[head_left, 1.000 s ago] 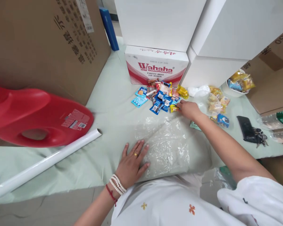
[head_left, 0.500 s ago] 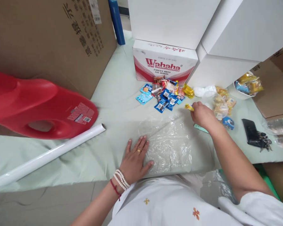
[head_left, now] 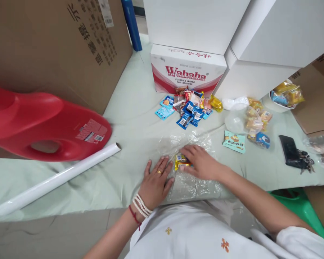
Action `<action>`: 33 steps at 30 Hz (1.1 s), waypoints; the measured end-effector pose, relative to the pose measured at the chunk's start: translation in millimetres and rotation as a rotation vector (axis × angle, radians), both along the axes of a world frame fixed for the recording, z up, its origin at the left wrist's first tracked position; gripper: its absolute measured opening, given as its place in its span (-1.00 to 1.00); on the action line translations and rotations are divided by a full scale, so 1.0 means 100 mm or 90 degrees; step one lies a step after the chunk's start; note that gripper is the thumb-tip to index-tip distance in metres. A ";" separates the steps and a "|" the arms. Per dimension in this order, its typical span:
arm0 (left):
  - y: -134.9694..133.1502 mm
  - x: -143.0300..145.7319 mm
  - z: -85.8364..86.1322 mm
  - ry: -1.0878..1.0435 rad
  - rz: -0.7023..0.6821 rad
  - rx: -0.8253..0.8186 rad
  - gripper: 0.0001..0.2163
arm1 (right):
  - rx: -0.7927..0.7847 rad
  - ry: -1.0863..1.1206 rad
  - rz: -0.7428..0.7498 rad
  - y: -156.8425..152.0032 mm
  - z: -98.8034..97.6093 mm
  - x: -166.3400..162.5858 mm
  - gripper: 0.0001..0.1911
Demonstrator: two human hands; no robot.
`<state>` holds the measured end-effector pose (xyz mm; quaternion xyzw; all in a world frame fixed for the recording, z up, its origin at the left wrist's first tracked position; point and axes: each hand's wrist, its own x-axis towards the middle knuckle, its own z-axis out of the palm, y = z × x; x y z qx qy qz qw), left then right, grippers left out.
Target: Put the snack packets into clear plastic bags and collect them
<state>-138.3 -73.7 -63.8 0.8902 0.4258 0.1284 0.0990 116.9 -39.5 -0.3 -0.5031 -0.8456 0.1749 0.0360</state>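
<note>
Yellow snack packet (head_left: 180, 160) on the clear plastic sheet (head_left: 197, 183) near us, our right hand (head_left: 203, 163) pinching its right end, fingers loosely curled, our left hand (head_left: 156, 180) spread flat on the sheet just left, holding nothing, snack pile (head_left: 190, 106) farther off.

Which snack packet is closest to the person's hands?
The small yellow packet lying on the clear plastic sheet, at the fingertips of the right hand; the others sit farther back.

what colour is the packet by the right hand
Yellow: the packet shows best in the head view.
</note>
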 end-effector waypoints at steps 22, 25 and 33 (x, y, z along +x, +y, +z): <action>0.01 0.01 0.04 0.018 -0.001 -0.016 -0.52 | 0.135 -0.077 -0.260 1.53 -0.08 -0.44 -0.37; 0.00 0.01 0.05 -0.002 0.010 -0.032 -0.52 | 0.064 -0.089 -0.284 1.44 -0.05 -0.15 -0.30; 0.01 0.01 0.06 -0.023 0.021 -0.059 -0.51 | -0.129 0.263 -0.520 1.83 -0.17 0.33 -0.52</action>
